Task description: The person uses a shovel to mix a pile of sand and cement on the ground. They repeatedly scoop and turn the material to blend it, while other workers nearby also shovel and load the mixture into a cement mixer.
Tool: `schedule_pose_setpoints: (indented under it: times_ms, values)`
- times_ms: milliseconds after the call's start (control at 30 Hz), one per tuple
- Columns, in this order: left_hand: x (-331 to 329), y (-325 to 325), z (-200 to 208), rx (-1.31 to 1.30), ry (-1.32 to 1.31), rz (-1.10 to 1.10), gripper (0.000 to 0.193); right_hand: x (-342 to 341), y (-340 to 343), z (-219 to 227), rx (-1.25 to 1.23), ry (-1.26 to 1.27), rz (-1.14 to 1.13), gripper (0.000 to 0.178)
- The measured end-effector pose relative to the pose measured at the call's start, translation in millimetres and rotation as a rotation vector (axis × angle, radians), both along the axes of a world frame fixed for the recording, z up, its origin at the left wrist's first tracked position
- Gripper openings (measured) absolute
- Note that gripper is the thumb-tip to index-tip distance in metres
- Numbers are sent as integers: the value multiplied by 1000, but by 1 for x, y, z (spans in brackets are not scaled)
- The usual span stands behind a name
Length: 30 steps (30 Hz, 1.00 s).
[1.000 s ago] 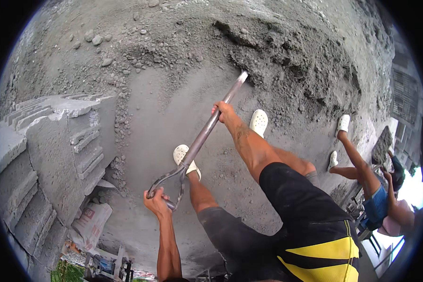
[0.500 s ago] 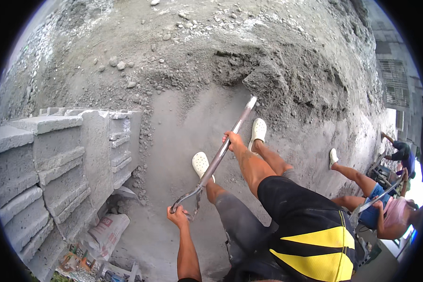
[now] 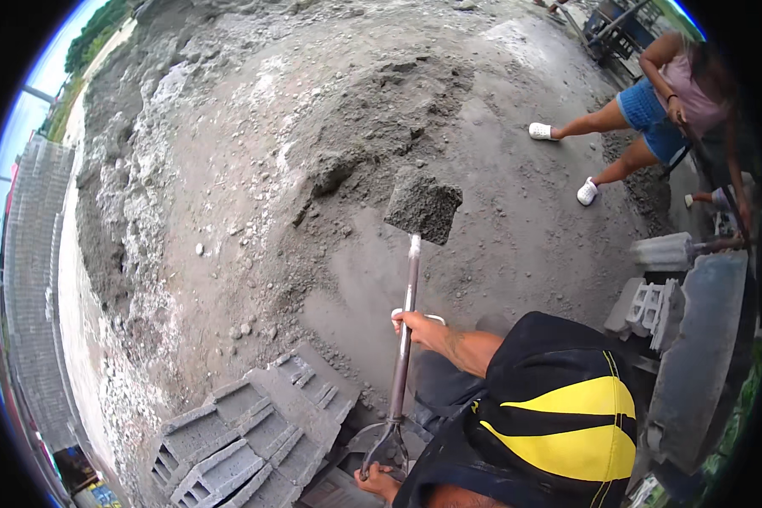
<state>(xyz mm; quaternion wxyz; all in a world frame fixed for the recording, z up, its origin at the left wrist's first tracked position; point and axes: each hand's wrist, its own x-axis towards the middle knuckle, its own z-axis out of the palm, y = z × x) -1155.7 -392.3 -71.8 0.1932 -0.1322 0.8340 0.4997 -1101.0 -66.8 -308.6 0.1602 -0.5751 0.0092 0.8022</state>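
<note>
Beside the near edge of the crumbly grey heap [image 3: 385,114], a brown-shafted metal shovel [image 3: 404,351] bears loose grey material [image 3: 432,207]. Right hand [image 3: 406,322] encircles shaft [image 3: 400,381], left hand [image 3: 377,481] grips looped handle [image 3: 387,443]; blade tilt could cause spillage.

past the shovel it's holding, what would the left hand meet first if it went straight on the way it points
Past the shovel, the left hand would probably meet the grey concrete blocks first, though depth is unclear.

Part-hidden white shoe [image 3: 435,319] (behind right hand [image 3: 409,323])
</note>
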Motion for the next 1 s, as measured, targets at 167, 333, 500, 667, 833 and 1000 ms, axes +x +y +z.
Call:
schedule_pose_setpoints:
  times_ms: [167,333,500,667,833,1000]
  values:
    - [-13,-31,-9,-90,-46,-422,15,128,-56,6,-12,21,-354,14]
    - [-36,-14,-70,494,758,-2285,15,290,-83,128,35,-148,-640,13]
    - [167,107,20,329,-310,-1122,15,488,-115,238,348,-290,-1055,18]
    - [381,215,153,763,-578,-1474,16,701,-161,406,1024,-398,-1434,22]
    - [553,169,225,1419,307,-2082,25,858,-232,471,1267,-404,-1784,27]
    - [561,167,156,1842,1049,-2539,23,844,-260,377,1126,-358,-1834,37]
